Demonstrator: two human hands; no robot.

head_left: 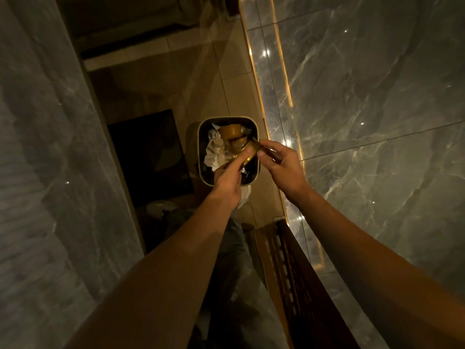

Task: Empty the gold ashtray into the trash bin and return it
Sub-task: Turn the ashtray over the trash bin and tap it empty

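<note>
The gold ashtray (251, 151) is tilted on its side right above the open trash bin (202, 157), a small rounded-square bin with a pale rim standing on the floor. My left hand (230, 176) grips the ashtray from below. My right hand (279, 161) pinches its upper right edge with thumb and fingers. Inside the bin lie crumpled white paper (214, 152) and a gold-brown paper cup (230, 132).
A grey marble wall with a lit gold strip (284, 96) runs down the right side. On the left stands another grey marble surface (37, 147). A dark mat (148, 152) lies left of the bin, and a dark wooden slatted piece (297, 273) sits near my legs.
</note>
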